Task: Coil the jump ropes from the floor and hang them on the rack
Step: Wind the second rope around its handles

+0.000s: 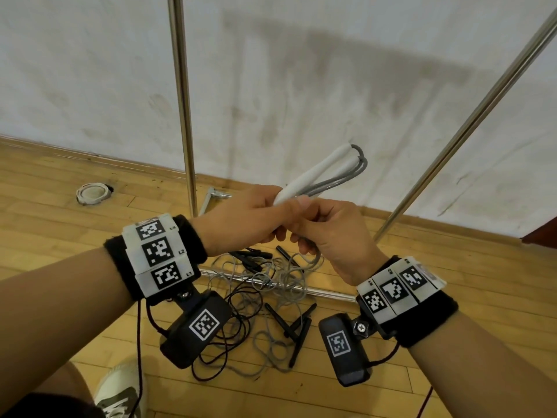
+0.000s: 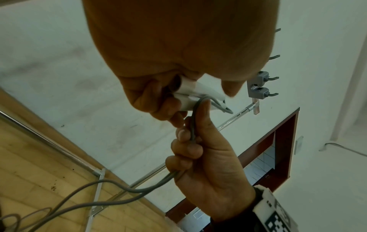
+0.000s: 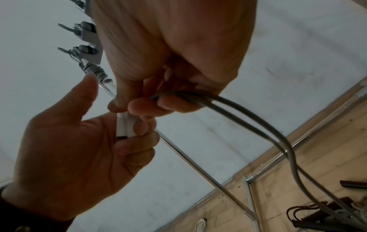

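A jump rope with two white handles (image 1: 313,173) is held up in front of the wall. My left hand (image 1: 280,212) grips the lower ends of both handles (image 2: 190,94) together. Its grey cord (image 1: 357,164) loops out of the handle tops and runs back down into my right hand (image 1: 304,233), which grips the two strands (image 3: 198,97) just below the left hand. From there the cord (image 2: 119,190) trails down to the floor. The rack's hooks (image 2: 264,92) show up high on the wall side, above both hands.
A tangle of grey and dark ropes with black handles (image 1: 271,297) lies on the wooden floor over the rack's base bar (image 1: 325,292). An upright rack pole (image 1: 184,116) and a slanted one (image 1: 470,122) flank the hands. A tape roll (image 1: 92,193) lies left; my shoe (image 1: 120,390) is below.
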A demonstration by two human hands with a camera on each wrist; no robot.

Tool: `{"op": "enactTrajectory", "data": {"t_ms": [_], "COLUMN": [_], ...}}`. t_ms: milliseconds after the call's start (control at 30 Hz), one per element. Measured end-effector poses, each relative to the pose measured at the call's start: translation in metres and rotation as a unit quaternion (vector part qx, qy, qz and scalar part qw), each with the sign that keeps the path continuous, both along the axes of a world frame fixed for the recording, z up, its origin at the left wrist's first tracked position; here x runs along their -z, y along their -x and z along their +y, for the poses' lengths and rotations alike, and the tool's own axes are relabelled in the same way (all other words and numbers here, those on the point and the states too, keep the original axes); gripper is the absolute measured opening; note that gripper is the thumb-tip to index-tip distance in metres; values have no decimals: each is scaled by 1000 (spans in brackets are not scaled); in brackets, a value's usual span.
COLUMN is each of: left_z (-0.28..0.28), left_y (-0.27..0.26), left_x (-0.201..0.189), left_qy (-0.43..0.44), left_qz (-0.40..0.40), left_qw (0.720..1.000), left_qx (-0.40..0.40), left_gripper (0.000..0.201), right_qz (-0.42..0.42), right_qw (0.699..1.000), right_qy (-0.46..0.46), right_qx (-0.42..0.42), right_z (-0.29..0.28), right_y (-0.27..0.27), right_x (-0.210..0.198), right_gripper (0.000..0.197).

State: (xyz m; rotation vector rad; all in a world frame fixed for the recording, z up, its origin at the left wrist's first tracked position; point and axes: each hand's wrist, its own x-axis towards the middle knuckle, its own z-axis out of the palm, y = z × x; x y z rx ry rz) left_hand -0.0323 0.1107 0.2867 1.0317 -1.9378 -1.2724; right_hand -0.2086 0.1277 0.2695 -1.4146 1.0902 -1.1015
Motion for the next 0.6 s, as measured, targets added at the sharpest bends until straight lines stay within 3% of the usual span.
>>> {"op": "enactTrajectory", "data": {"t_ms": [67,167,333,467,600], "left_z": [0,-2,-8,-6,-4], "left_y": [0,-2,-9,-11,-14], "left_x": [1,1,-2,-2,-4], "left_qy": [7,5,7,13,21], "left_qz": [-15,-25,-44,-52,-63], "left_qw": [1000,1000,998,997,997], "left_qx": [8,14,-49,-52,-34], "left_gripper": [41,37,36,38,37], "right_qz": [15,37,18,131,217], "right_qw": [1000,999,994,986,975], "right_qy": [19,38,-13,-2,32], "right_qx": [-6,-8,-107,-101,-49], "right_z": [1,0,-2,-4,-6], "right_y": [-2,-2,9,15,23], "right_x": [1,4,4,8,13], "right_gripper": [17,23,28,3,26]}}
